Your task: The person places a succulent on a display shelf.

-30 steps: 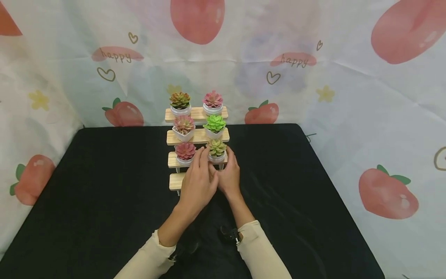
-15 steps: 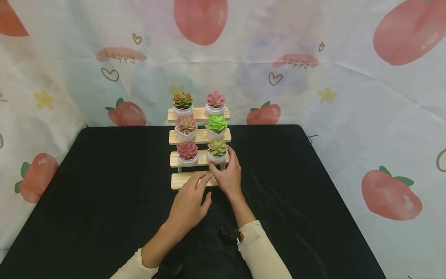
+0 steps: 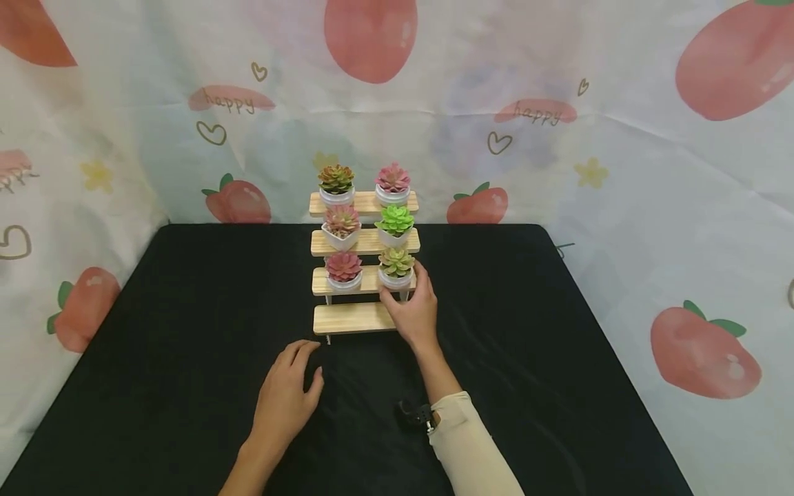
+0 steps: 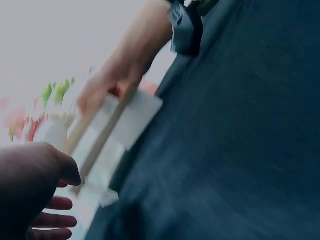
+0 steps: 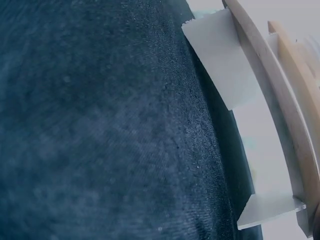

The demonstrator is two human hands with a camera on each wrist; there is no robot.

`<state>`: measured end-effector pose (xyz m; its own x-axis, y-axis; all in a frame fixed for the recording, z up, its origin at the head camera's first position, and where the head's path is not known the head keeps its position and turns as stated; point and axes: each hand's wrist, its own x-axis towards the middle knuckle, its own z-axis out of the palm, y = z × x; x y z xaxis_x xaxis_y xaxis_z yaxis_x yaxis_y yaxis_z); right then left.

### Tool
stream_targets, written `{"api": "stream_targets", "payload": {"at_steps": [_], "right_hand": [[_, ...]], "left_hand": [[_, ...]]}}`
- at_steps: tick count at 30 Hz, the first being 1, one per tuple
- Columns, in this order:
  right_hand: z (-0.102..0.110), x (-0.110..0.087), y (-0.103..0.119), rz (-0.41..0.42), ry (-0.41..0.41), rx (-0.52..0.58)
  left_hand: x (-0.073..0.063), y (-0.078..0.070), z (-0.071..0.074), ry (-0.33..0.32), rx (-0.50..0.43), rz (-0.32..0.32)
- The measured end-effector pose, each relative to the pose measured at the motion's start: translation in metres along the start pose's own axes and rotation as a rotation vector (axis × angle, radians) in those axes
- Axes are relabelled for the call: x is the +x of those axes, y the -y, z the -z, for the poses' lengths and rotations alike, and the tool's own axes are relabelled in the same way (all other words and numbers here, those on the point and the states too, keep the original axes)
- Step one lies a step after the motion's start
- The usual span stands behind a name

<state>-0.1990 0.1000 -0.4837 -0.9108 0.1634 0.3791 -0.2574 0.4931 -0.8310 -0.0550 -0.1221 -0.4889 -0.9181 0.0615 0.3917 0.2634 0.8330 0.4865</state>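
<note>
A tiered wooden plant stand [image 3: 353, 319] stands on the black table, with small artificial succulents in white pots on its upper three boards. My right hand [image 3: 417, 311] is at the yellow-green potted succulent [image 3: 395, 263] on the third board's right end. Its thumb lies at the pot's front and its fingers curl round the right side, holding the pot. My left hand [image 3: 284, 396] hovers in front of the stand's lower left corner, fingers relaxed and holding nothing. In the left wrist view that hand [image 4: 40, 185] overlaps the stand's end; the picture is blurred.
Beside the held pot sits a dark pink succulent [image 3: 344, 267]. Behind them are a bright green one [image 3: 395, 219], a pale pink one [image 3: 342, 222] and two more on top. The bottom board holds no pot. A fruit-print cloth [image 3: 446, 89] hangs behind the table [image 3: 205, 331].
My left hand has left the yellow-green succulent and drawn back toward the front left, past the bottom board. My right hand stays at the pot. The head view has shifted slightly.
</note>
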Motion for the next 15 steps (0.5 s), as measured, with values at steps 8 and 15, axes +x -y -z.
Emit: {"api": "stream_targets", "payload": {"at_steps": [8,15], "right_hand": [[0.002,0.001,-0.003,-0.028,0.021,-0.008],[0.001,0.0,-0.003,-0.03,0.03,-0.009]], "left_hand": [[-0.026,0.02,-0.003,0.05,0.043,0.125],[-0.029,0.025,-0.008,0.122,0.188,0.012]]}}
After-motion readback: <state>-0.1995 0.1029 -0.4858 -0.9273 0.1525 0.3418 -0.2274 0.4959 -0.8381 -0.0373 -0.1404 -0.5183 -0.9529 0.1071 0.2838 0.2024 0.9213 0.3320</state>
